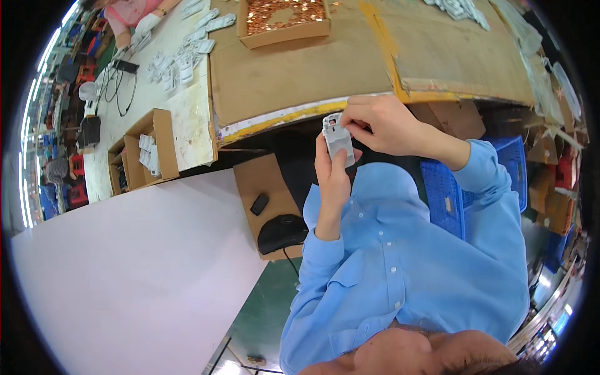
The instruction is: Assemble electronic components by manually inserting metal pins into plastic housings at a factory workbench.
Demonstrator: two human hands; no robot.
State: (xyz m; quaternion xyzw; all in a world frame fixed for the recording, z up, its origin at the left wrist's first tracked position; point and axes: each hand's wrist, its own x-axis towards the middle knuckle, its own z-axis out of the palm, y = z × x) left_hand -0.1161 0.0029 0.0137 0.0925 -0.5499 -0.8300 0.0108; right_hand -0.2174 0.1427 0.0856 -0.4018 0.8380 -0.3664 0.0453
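1. The left hand (331, 178) is closed around the lower half of a small grey plastic part (338, 139), thumb laid across its face, holding it upright just below the table edge.
2. The right hand (378, 124) rests against the upper right corner of the part, fingers curled and fingertips (347, 120) pinched at its top edge. What lies between those fingertips is too small to tell.
3. Both forearms are in light blue shirt sleeves (400, 250).
4. The part is held in the air in front of a cardboard-covered table (300, 75) with a yellow-taped front edge.
5. A shallow cardboard tray of small copper-coloured pieces (284, 19) sits on the far side of the table.
6. Loose grey parts (187, 53) lie on the white surface to the left, near another person's gloved hand (147, 25).
7. An open cardboard box (147, 153) at the left holds more grey parts.
8. A black mouse-shaped object (281, 232) lies on a cardboard sheet below the table.
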